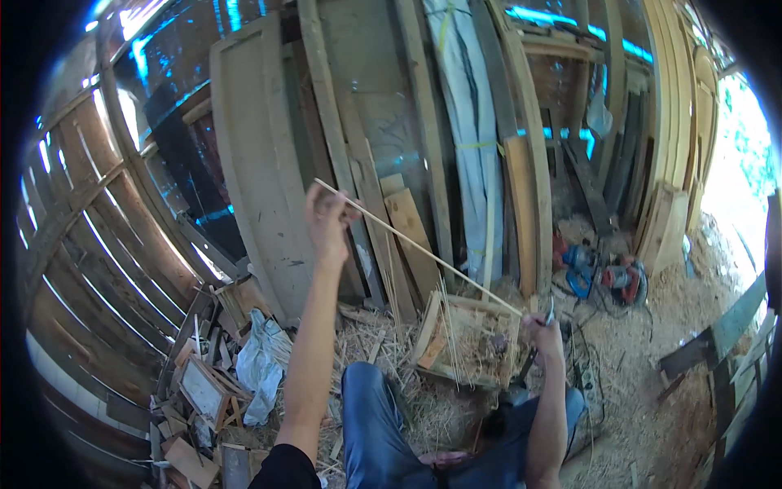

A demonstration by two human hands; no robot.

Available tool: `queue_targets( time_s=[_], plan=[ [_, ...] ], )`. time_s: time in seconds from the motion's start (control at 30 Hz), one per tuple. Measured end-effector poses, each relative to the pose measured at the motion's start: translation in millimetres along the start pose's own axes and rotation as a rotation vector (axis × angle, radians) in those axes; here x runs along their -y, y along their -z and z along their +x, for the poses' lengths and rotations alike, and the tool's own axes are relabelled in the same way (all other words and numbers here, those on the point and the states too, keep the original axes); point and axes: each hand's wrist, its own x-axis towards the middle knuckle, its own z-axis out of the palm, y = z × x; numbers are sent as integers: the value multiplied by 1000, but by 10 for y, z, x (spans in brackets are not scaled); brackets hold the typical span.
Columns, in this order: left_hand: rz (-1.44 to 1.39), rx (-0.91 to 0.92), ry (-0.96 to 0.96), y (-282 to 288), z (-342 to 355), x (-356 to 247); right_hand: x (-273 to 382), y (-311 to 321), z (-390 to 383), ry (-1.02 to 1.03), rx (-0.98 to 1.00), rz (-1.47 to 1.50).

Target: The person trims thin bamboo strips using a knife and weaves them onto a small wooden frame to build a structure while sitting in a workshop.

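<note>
Two hands [329, 220] [546, 334] pinching a thin strip [423, 248], wooden box [428, 322] below, power tools [580, 279] rightward, boards [521, 212] leaning beyond

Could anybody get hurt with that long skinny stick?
Maybe. The thin stick, stretched between the left hand and the right hand, might snap or leave splinters in bare skin. The shiny pointed thing sticking up at the right hand, possibly a blade, could nick a finger.
</note>
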Motion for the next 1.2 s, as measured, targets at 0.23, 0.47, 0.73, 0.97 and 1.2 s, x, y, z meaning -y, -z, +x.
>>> queue_targets(
  time_s=[0.23,0.47,0.73,0.97,1.2],
  plan=[
    [222,117,82,-105,92,-72,124,-49,-189,228,584,-168],
    [330,374,274,-673,-739,884,40,-618,-582,232,436,-75],
    [847,624,748,203,-1875,2199,-403,-706,-143,92,101,-166],
    [1167,574,649,515,-2263,2792,-186,-727,-5,210,-145,40],
    [1286,530,561,537,-2366,3044,-287,-612,-2,134,-117,54]
  ],
)
